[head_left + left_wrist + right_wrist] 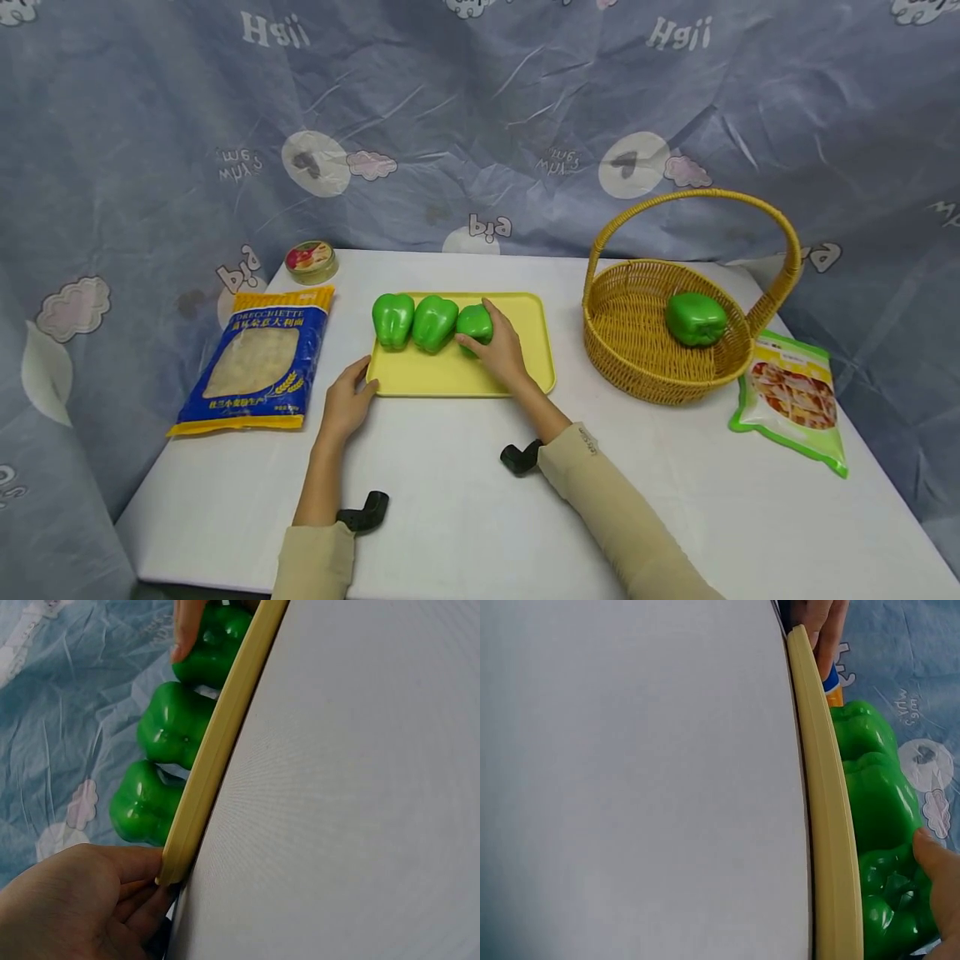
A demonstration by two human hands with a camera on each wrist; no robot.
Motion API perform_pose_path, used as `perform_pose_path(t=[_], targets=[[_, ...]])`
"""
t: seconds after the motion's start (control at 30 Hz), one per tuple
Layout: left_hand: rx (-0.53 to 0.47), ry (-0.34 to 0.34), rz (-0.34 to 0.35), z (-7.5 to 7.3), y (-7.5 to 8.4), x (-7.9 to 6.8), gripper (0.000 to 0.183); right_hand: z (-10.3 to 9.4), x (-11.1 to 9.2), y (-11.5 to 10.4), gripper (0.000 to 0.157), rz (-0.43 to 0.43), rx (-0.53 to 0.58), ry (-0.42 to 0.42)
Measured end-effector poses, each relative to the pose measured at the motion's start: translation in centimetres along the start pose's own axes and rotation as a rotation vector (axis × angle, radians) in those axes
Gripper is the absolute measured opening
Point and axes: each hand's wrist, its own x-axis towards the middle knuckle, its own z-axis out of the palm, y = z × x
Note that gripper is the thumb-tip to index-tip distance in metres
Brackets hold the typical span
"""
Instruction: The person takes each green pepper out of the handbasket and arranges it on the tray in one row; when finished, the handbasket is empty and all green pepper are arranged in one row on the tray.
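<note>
A yellow tray [420, 379] lies on the table with three green bell peppers in a row on it. The left pepper [393, 320] and the middle pepper [435, 322] stand side by side. My right hand [501, 348] grips the third pepper [474, 323], thumb on its left and fingers over its right side, partly covering it. At the tray's front left corner, my left hand [349, 402] holds the rim between thumb and fingers; the left wrist view shows the thumb [139, 864] against the tray edge [214, 761].
A wicker basket [637, 371] with a tall handle stands at the right, holding one green bell pepper [696, 319]. Beside it lies a green-and-white food bag [795, 400]. On the left are a blue orecchiette bag [258, 358] and a round tin [311, 262].
</note>
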Motion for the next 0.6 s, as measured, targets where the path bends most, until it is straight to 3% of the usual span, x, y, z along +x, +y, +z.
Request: perform_pose_path(t=[0.6], targets=[[-0.006, -0.01, -0.013, 0.06, -0.19, 0.19, 0.051, 0.72, 0.19, -0.53, 0.09, 0.034, 0.004, -0.02]])
